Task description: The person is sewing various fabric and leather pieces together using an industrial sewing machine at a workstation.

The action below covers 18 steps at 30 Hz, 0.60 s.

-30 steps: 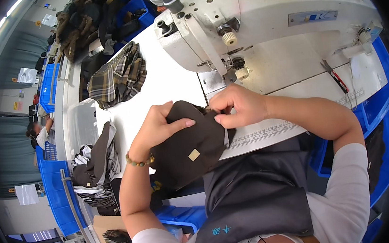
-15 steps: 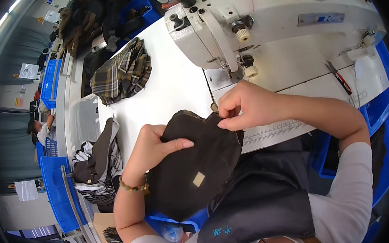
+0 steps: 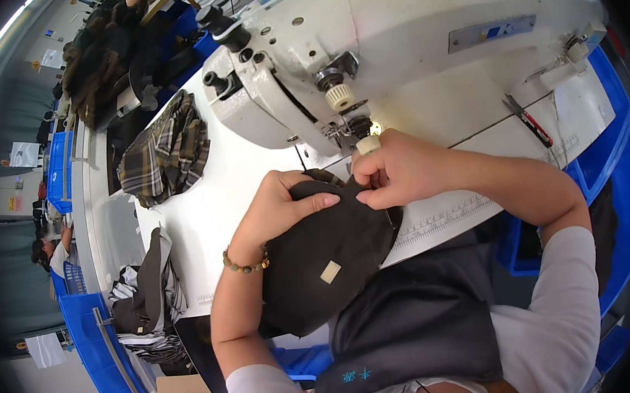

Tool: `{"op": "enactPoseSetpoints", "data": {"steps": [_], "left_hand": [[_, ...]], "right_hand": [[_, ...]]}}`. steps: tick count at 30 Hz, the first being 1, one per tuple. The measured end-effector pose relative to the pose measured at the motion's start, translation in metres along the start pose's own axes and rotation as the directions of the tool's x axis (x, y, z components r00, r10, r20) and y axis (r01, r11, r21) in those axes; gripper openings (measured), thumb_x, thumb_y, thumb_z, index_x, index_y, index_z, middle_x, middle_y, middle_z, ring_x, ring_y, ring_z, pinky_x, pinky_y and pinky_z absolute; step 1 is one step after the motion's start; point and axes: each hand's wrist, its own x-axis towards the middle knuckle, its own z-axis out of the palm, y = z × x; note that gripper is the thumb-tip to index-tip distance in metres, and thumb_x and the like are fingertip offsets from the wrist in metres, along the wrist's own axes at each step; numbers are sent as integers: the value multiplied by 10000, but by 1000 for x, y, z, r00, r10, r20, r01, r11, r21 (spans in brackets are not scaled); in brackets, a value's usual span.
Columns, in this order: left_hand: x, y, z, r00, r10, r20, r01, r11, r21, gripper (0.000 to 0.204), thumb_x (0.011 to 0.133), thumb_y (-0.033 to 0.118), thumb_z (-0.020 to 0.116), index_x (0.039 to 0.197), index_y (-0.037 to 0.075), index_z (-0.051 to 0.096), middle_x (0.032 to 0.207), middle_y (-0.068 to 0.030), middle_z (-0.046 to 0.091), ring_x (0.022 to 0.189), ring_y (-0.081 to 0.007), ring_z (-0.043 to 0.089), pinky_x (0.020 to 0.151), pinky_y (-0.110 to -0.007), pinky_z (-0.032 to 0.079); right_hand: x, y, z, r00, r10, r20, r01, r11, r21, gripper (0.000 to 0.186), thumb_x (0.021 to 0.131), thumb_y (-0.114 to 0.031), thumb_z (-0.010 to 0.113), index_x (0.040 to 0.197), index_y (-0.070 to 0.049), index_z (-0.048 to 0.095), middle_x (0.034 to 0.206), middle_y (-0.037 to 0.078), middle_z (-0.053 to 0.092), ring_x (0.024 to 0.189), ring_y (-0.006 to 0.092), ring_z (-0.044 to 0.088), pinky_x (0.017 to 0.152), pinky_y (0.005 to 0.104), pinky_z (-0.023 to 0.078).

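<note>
A dark brown fabric piece point(image 3: 310, 254) with a small pale patch point(image 3: 330, 272) lies over the front edge of the white sewing table point(image 3: 229, 182), just below the needle area of the sewing machine point(image 3: 406, 41). My left hand point(image 3: 282, 211) grips its upper left part, thumb on top and the other fingers bent at the edge. My right hand point(image 3: 396, 169) pinches the top edge of the piece near the presser foot, fingers curled. A bit of plaid shows behind the brown fabric between my hands.
Plaid fabric pieces point(image 3: 164, 151) lie at the back left; stacked dark and white pieces point(image 3: 142, 307) sit left. Red-handled snips point(image 3: 534, 126) rest at right beside a printed ruler strip. Blue bins point(image 3: 85, 343) stand around the table. Co-workers point(image 3: 60, 254) are at the far left and top.
Since half a second ago both hands have moved the fabric piece up toward the needle area, the left hand rising the most. The machine and table appear shifted as the view moves.
</note>
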Motion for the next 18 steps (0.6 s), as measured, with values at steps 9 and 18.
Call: {"op": "enactPoseSetpoints", "data": {"steps": [9, 18], "left_hand": [[-11, -9, 12, 984, 151, -94, -152, 988, 2, 183, 754, 102, 865, 845, -16, 759, 721, -58, 686, 644, -96, 583, 601, -249, 468], [-14, -16, 14, 963, 178, -203, -190, 981, -41, 269, 697, 103, 898, 660, -1, 653, 647, -31, 615, 582, -90, 528, 537, -248, 410]], "right_hand": [[-4, 6, 6, 996, 83, -38, -81, 995, 58, 209, 824, -106, 769, 753, -18, 594, 801, 39, 625, 667, 126, 594, 625, 265, 494], [-7, 4, 15, 986, -70, -150, 72, 997, 8, 216, 822, -144, 727, 722, -36, 568, 599, 35, 589, 533, 170, 565, 556, 297, 456]]}}
